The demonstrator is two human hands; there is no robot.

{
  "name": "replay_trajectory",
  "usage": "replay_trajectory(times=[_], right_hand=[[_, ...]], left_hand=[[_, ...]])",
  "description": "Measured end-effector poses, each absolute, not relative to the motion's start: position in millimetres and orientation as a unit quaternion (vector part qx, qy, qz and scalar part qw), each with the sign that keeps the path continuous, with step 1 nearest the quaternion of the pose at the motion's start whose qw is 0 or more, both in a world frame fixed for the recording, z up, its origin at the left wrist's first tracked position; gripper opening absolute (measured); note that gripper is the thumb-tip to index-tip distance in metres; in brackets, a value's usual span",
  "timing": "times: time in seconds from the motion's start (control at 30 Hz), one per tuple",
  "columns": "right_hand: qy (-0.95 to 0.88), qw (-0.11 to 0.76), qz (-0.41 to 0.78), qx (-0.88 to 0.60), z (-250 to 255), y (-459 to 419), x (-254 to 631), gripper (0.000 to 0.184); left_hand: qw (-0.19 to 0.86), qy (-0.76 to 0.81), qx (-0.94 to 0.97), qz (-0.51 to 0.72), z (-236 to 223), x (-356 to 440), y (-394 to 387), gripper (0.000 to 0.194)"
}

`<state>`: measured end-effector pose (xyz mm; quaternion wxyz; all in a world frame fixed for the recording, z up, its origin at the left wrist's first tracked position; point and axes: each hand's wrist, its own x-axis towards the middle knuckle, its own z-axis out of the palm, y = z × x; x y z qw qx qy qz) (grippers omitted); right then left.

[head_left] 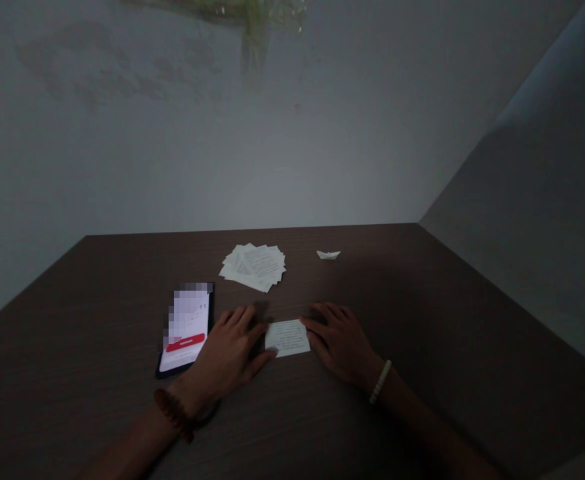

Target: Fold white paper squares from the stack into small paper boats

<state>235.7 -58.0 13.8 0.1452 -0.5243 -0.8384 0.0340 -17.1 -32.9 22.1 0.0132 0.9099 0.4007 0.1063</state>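
Observation:
A small rectangular piece of printed paper (288, 338) lies flat on the table between my two hands. At its left edge are the thumb and index finger of my left hand (232, 350), the thumb resting by the lower left corner. My right hand (341, 343) has its index finger at the upper right corner and its thumb along the right edge. Both hands lie low over the table with fingers apart, and neither grips the paper. Farther back sit a loose pile of similar printed papers (255, 267) and a tiny folded paper boat (328, 255).
A smartphone (185, 330) with a lit screen lies just left of my left hand. The dark brown table (122, 267) reaches back to a grey wall (292, 153), and another wall (532, 200) runs along its right side.

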Motion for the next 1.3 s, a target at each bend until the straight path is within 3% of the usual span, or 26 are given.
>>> replay_trajectory(times=[0.27, 0.6, 0.87, 1.0, 1.2, 1.3], right_hand=[[-0.835, 0.162, 0.033, -0.525, 10, -56, 231, 0.029], [-0.826, 0.175, 0.039, -0.535, 13, -57, 230, 0.028], [-0.831, 0.198, 0.035, -0.518, 8, -54, 231, 0.024], [-0.84, 0.223, 0.042, -0.492, 9, -56, 233, 0.02], [-0.884, 0.241, 0.082, -0.391, 8, -59, 235, 0.036], [-0.888, 0.24, 0.098, -0.379, 7, -59, 234, 0.032]], left_hand=[[0.024, 0.372, 0.923, 0.095, 24, -17, -33, 0.043], [0.026, 0.385, 0.917, 0.095, 33, -15, -35, 0.028], [0.047, 0.375, 0.92, 0.108, 31, -19, -34, 0.044], [0.043, 0.366, 0.922, 0.117, 28, -21, -33, 0.042], [0.059, 0.361, 0.922, 0.128, 29, -22, -32, 0.037], [0.065, 0.362, 0.921, 0.128, 28, -22, -31, 0.038]])
